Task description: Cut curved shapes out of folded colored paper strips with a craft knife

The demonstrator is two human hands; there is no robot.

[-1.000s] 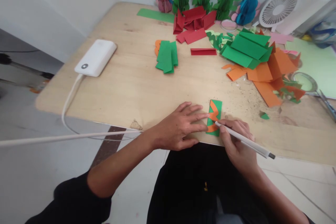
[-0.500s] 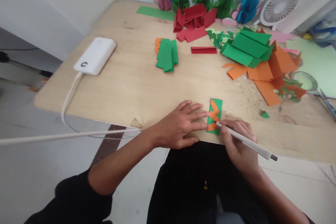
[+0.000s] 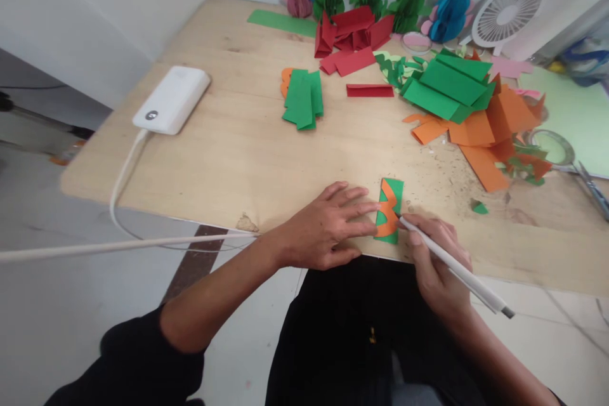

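At the table's front edge lies a green paper strip (image 3: pixel 398 189) with an orange wavy paper cutout (image 3: pixel 391 223) on top of it. My left hand (image 3: pixel 330 225) rests flat with fingers spread, its fingertips touching the left side of the cutout. A white pen (image 3: pixel 457 265) is gripped in my right hand (image 3: pixel 440 266). The pen's dark tip meets the right side of the orange cutout, by the green paper. Whether a drawn line is there is too small to tell.
Green folded papers (image 3: pixel 299 101) lie mid-table, with red papers (image 3: pixel 352 32) behind. To the right are a green paper stack (image 3: pixel 450 85), orange papers (image 3: pixel 504 120) and scissors (image 3: pixel 592 187). A white power bank (image 3: pixel 174 101) with a cable sits left. A small fan (image 3: pixel 508 13) stands at the back.
My right hand and the pen have shifted slightly right, and the tip has moved from the cutout's inner part to its right edge. My left hand stays put.
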